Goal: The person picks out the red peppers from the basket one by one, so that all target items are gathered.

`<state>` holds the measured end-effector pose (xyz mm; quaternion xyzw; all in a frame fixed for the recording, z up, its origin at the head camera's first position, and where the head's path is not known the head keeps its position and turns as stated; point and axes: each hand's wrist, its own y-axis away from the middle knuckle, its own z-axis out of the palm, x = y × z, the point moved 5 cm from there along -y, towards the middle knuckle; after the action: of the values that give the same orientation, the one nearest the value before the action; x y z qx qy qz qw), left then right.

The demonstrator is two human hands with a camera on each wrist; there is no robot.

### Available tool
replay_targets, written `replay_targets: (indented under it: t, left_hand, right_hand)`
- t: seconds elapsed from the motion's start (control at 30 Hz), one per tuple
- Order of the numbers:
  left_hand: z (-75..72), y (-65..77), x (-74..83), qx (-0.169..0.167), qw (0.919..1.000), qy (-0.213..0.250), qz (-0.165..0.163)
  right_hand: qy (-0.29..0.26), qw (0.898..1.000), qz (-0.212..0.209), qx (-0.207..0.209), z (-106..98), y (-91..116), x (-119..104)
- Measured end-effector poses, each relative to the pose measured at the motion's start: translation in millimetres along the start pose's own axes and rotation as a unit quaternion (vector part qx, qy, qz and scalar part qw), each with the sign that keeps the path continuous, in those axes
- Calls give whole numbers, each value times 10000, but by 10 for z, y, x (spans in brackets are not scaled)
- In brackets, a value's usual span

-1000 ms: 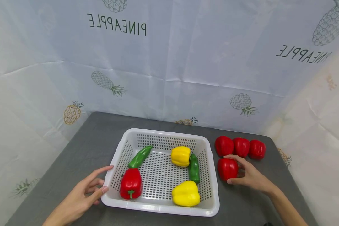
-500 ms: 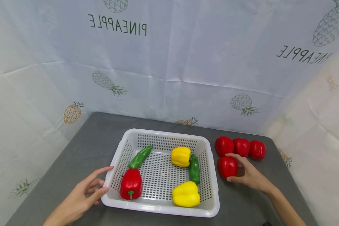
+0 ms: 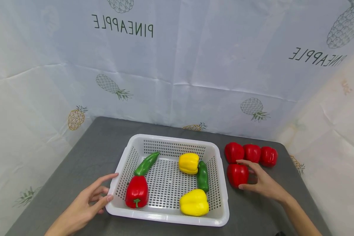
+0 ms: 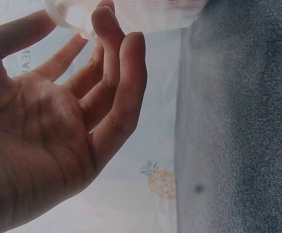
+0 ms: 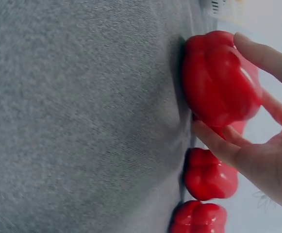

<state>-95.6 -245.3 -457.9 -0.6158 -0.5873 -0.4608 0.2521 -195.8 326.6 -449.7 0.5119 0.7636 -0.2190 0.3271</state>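
A white perforated basket (image 3: pixel 165 216) sits mid-table. At its left rim my left hand (image 3: pixel 82 205) has index finger and thumb against the edge, the other fingers loosely bent. The left wrist view shows that palm (image 4: pixel 39 131) with nothing in it. To the basket's right a red bell pepper (image 3: pixel 237 175) lies on the table. My right hand (image 3: pixel 264 182) is spread loosely around it, thumb at the near side and fingers at the far side. In the right wrist view, a gap separates the palm (image 5: pixel 276 160) from the pepper; whether every fingertip touches is unclear.
Inside the basket are a red bell pepper (image 3: pixel 137 191), two yellow bell peppers (image 3: pixel 194 202) and two green peppers (image 3: pixel 147 164). Behind my right hand, three red bell peppers (image 3: pixel 252 153) stand in a row near the table's back right corner. A pineapple-print cloth (image 3: pixel 177 65) hangs behind.
My right thumb and fingers have eased slightly to the right, away from the red bell pepper, which stays in place. The left hand and the basket have not moved.
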Motion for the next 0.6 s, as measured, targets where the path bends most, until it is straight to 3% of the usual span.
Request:
replay_targets:
  t: [0.4, 0.6]
  left_hand:
    - [4, -3, 2, 43, 10000, -66, -11]
    - [15, 4, 16, 89, 9999, -103, 78]
  right_hand:
    - [216, 9987, -261, 380, -345, -32, -303]
    - [183, 9971, -509, 527, -401, -97, -538]
